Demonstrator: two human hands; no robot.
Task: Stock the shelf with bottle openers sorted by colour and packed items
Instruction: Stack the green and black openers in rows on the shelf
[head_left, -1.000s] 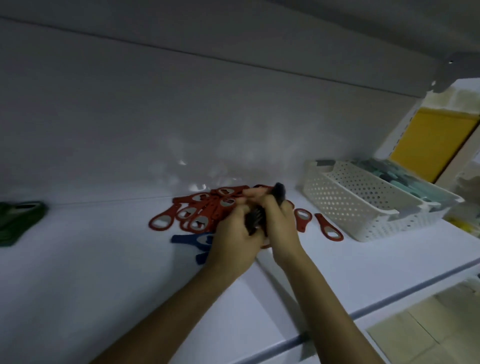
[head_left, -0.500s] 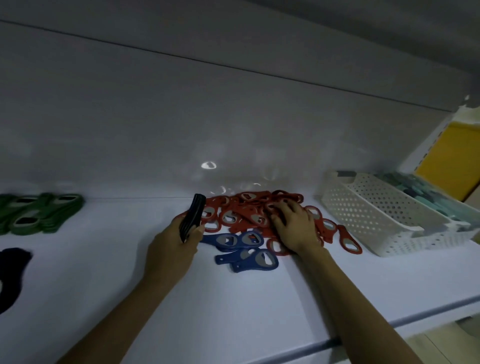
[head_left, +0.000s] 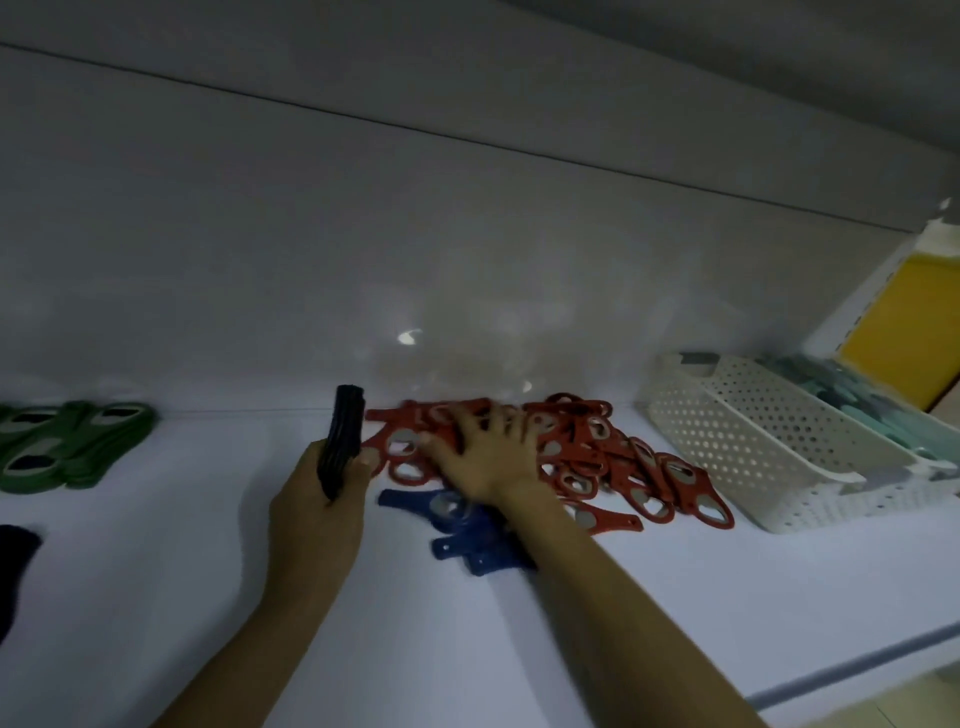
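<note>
A heap of red bottle openers (head_left: 613, 467) lies on the white shelf (head_left: 156, 571) near the back wall. A few blue openers (head_left: 462, 540) lie in front of it, partly under my right forearm. My left hand (head_left: 317, 514) grips an upright stack of black openers (head_left: 343, 441) just left of the red heap. My right hand (head_left: 488, 452) rests on the left part of the red heap with fingers spread. Green openers (head_left: 67, 447) are grouped at the far left, and a dark pile (head_left: 13, 561) shows at the left edge.
A white perforated basket (head_left: 753, 447) stands right of the red heap, with a second basket of teal packed items (head_left: 852, 400) behind it. A yellow panel (head_left: 904, 332) is at the far right. The shelf's front edge (head_left: 831, 670) runs along the lower right.
My hands have parted: the left carried the black stack to the left, and the right dropped onto the red heap and slid leftward over it. The view has shifted left.
</note>
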